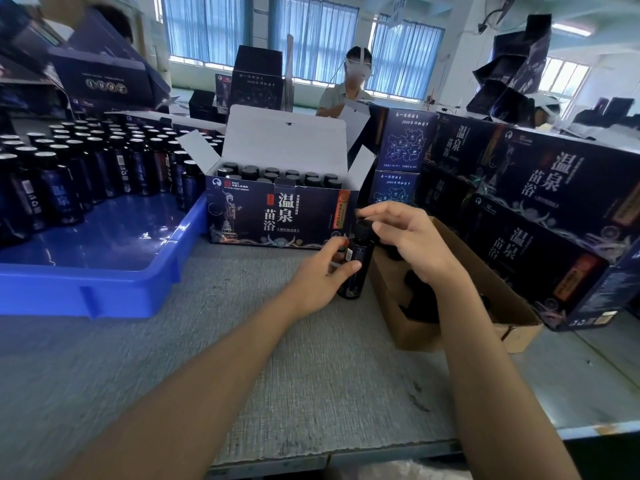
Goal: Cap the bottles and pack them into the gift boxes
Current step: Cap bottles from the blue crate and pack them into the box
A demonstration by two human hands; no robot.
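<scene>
My left hand point(320, 275) holds a dark bottle point(362, 252) just in front of the open gift box point(280, 216). Its fingers point(350, 266) are curled round the bottle's middle, with the thumb across the label. The bottle stands nearly upright, leaning a little, its base low over the grey bench point(311, 368); I cannot tell whether it touches. My right hand point(414, 239) is at the bottle's top, its fingers point(375, 212) pinching the black cap point(363, 227) that sits on the neck. The gift box stands on the bench with its lid and flaps up, and rows of capped bottles point(277, 174) fill it. To my left, a blue tray point(104, 282) sits just beside the gift box and carries many more bottles point(69, 174), standing together at its far end. Under my right wrist a brown cardboard box point(491, 306) lies open with dark things inside, too shadowed to make out. Beyond it, closed gift boxes point(540, 209) are stacked on the right. Another person point(346, 95) stands across the bench.
</scene>
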